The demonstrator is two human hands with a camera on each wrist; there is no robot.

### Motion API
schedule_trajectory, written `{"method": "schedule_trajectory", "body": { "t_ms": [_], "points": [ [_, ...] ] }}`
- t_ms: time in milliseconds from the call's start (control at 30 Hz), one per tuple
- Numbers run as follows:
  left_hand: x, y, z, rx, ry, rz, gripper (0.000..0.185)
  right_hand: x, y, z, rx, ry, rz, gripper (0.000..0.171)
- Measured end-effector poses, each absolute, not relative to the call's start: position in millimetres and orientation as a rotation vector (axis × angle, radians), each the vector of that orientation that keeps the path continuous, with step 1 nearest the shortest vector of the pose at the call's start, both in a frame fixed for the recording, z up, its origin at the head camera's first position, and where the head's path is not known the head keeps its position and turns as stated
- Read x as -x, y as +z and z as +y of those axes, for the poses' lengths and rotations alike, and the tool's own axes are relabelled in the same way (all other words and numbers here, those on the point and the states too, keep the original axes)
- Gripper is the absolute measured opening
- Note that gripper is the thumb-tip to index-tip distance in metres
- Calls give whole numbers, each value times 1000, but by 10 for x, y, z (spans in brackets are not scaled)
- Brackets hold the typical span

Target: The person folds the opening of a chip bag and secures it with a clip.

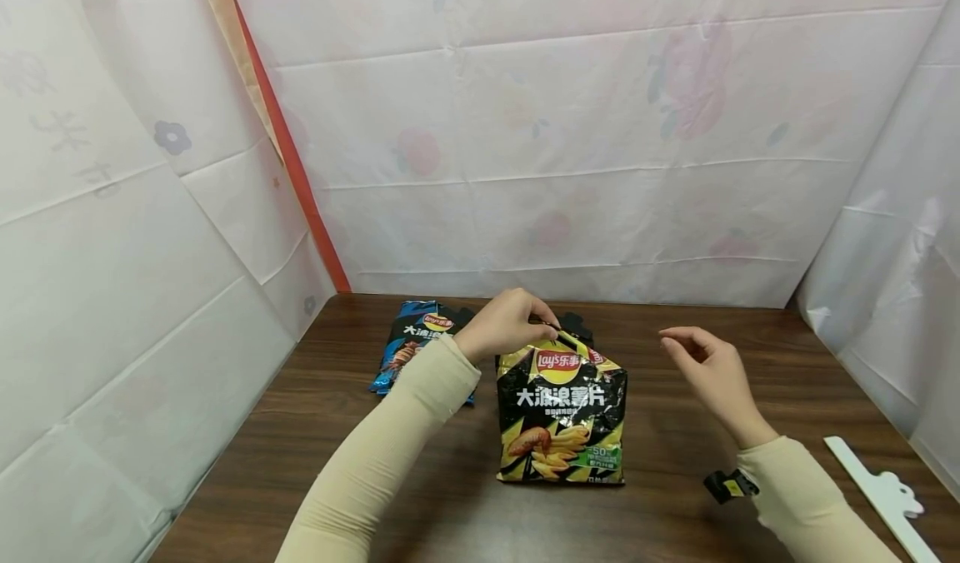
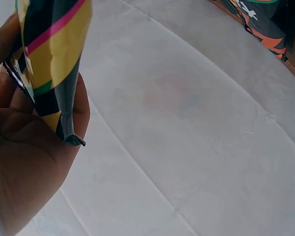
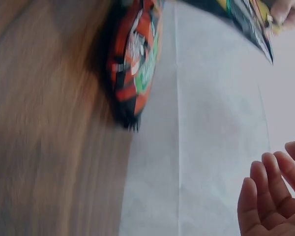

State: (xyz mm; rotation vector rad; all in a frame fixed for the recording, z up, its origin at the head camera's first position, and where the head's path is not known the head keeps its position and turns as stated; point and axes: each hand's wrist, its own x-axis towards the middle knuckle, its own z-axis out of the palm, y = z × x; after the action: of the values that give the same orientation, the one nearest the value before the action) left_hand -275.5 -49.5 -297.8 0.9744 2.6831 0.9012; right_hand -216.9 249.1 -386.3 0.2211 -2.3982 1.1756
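Left hand: the person's left hand [image 1: 504, 323] was clamped on the top edge of the black-and-yellow foil bag of crisps [image 1: 561, 417], fingers curled over the sealed rim; the left wrist view showed the folded corner of that bag [image 2: 49, 59] pinched between thumb and fingers.

Black-and-yellow bag: it stood upright on the dark brown wooden table [image 1: 675, 496], about the middle of it, printed face toward the person, held only at its top.

Right hand: the right hand [image 1: 708, 369] hung in the air to the right of the bag, apart from it and touching nothing, fingers loosely bent and parted. The right wrist view showed the fingertips [image 3: 270, 196] relaxed, with nothing between them.

Blue bag: a blue foil bag of crisps [image 1: 411, 348] lay flat on the table behind the left forearm, near the back left corner, partly hidden by the cream sleeve [image 1: 390, 446].

Third bag: a black packet with orange and green print [image 3: 135, 64] lay on the wood by the backdrop in the right wrist view; from the head view only a dark edge showed behind the held bag.

Near the right forearm: a small black clip [image 1: 729, 485] lay on the table just beside the sleeve, and a long white plastic strip [image 1: 877, 484] lay further right, near the table's edge.

Surroundings: white sheeting with faded flower print [image 1: 570, 146] hung behind and at both sides of the table.
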Motion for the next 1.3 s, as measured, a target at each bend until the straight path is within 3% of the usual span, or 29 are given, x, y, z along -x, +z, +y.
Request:
{"method": "schedule_trajectory", "body": {
  "t_ms": [500,1100,1300],
  "points": [
    [2758,-2980,-472,-960,879,2703,15,2145,-3882,3205,-146,571,-2414,22],
    [2757,-2982,-467,-975,887,2696,15,1941,-4155,3986,177,398,-2851,57],
    [2755,-2976,-462,-984,866,2708,15,1901,-4276,4179,281,382,-3040,79]
  ]
}}
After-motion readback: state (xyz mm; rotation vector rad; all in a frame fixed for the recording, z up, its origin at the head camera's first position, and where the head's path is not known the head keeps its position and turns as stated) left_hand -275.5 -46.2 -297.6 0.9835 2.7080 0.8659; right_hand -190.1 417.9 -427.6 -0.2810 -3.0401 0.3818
